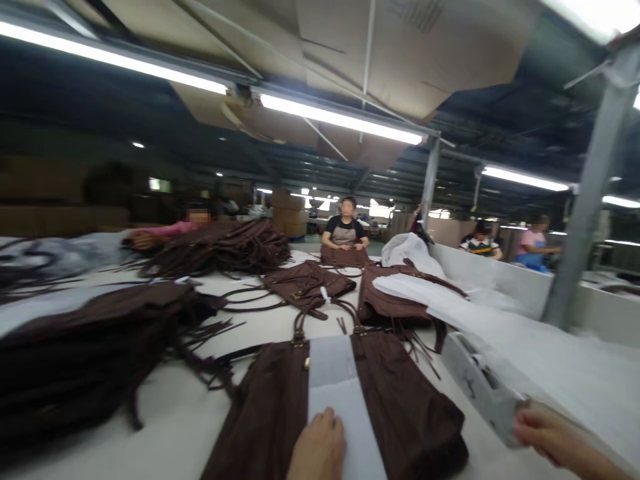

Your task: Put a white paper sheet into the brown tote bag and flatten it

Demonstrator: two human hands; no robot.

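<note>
A dark brown handbag (400, 393) lies on the table in front of me, its handles (299, 327) pointing away. A pale strip of wrapping sheet (334, 373) runs down its middle. My left hand (320, 445) rests flat on that strip with the fingers stretched out. To the right, my right hand (550, 437) is closed at the near end of a grey-white box (475, 383) with an open top, possibly a tape dispenser. Blur hides what those fingers pinch. A white tie (326, 295) is wrapped around the handles.
Brown bags are stacked at left (100, 353), with another bag (395, 293) beyond mine. A heap of brown straps (220, 247) lies farther back. White sheets (520, 340) cover the right side near a metal post (583, 200). A co-worker (345, 230) faces me across the table.
</note>
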